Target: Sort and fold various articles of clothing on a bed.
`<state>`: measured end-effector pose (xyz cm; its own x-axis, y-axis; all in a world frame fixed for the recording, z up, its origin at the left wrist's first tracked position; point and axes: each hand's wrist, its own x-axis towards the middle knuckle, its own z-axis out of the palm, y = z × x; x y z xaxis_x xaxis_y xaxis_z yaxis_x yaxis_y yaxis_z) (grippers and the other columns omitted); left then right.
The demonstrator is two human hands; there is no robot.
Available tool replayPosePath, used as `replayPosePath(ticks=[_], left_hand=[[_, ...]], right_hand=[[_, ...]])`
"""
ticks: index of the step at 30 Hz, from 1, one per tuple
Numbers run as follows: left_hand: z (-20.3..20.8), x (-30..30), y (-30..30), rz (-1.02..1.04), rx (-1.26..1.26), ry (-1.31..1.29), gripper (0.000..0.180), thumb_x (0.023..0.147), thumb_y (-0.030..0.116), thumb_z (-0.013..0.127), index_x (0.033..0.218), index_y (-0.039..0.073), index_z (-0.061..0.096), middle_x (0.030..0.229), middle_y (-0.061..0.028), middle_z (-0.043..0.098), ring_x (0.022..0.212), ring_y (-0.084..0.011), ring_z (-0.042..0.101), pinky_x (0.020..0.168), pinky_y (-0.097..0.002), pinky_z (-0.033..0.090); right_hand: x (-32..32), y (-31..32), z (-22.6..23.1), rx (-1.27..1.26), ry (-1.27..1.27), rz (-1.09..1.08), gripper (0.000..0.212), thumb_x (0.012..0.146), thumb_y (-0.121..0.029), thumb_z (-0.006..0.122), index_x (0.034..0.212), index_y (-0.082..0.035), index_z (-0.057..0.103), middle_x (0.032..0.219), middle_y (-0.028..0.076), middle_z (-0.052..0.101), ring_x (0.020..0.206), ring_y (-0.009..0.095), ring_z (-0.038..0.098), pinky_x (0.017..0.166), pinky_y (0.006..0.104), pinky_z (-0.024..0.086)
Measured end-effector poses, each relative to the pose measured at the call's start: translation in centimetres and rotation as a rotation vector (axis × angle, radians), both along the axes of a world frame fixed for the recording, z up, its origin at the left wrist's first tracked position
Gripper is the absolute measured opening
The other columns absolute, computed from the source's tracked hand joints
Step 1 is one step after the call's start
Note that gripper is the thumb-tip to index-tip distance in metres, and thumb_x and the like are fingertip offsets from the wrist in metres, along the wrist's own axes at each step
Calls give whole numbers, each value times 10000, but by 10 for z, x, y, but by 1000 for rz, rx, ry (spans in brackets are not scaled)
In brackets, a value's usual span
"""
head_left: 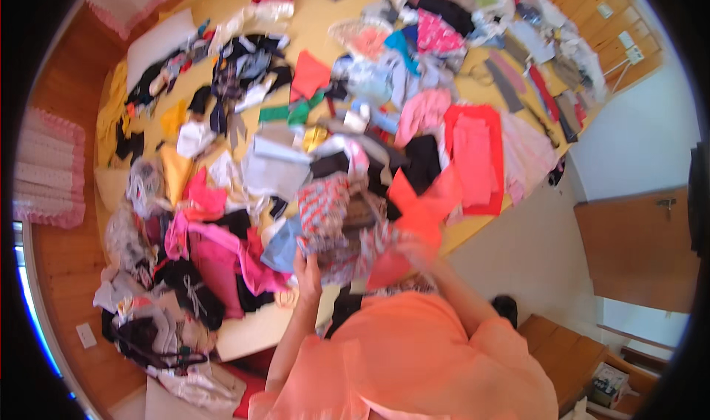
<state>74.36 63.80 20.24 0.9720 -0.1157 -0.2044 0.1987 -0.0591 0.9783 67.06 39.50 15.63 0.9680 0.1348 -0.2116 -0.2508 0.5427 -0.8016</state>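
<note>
My left hand (308,273) is closed on the near left edge of a patterned garment (323,207) in red, grey and white. The garment is bunched up over the near edge of the bed, in front of me. To its right is my right hand (418,250), smeared by motion, so its fingers do not show clearly. It is at the garment's right end and overlaps a coral-red cloth (423,211). Light blue fabric (283,244) lies just left of the patterned garment. A bright pink garment (233,256) is spread farther left.
Clothes in loose heaps cover much of the yellow bed (325,20). Folded red and coral garments (473,157) lie to the right. Plastic bags and dark bundles (188,294) crowd the near left corner. A wooden door (640,246) and a wooden cabinet (558,357) stand at the right.
</note>
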Motion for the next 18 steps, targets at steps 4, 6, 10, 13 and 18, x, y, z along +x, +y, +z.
replayPosePath(ticks=[4, 6, 10, 13, 18], left_hand=[[5, -8, -7, 108, -256, 123, 354, 803, 71, 446, 1156, 45, 420, 1043, -70, 505, 930, -138, 472, 815, -273, 365], [0, -7, -15, -104, 127, -226, 447, 745, 76, 507, 1180, 70, 408, 1122, -101, 466, 1014, -207, 444, 876, -343, 329], [-18, -21, -30, -551, 838, -602, 511, 667, 203, 593, 1156, 161, 453, 1222, -85, 384, 1110, -248, 357, 915, -507, 232], [-24, -23, -25, -692, 1007, -702, 482, 670, 295, 605, 1119, 166, 485, 1200, -80, 405, 1077, -226, 384, 874, -516, 261], [-11, -22, -24, -683, 990, -674, 475, 651, 294, 615, 1093, 160, 502, 1188, -87, 414, 1082, -239, 381, 878, -519, 263]], right_hand=[[21, 8, 18, 109, 171, -27, 417, 712, -13, 485, 1123, 11, 416, 1049, 68, 484, 913, 146, 507, 774, 259, 384], [22, 10, 7, 61, 221, -34, 517, 697, 31, 473, 1196, 11, 335, 1146, 81, 420, 923, 158, 510, 783, 249, 384], [13, 21, -41, -121, 212, -98, 483, 734, 43, 443, 1203, -3, 336, 1143, 93, 430, 949, 182, 508, 805, 288, 393], [13, 24, -36, -379, 192, -57, 463, 753, 48, 426, 1203, -30, 352, 1139, 87, 423, 970, 172, 479, 825, 277, 381], [16, 19, -42, -1067, -71, -407, 278, 756, 27, 434, 1025, -35, 467, 981, 78, 457, 870, 166, 487, 728, 248, 412]])
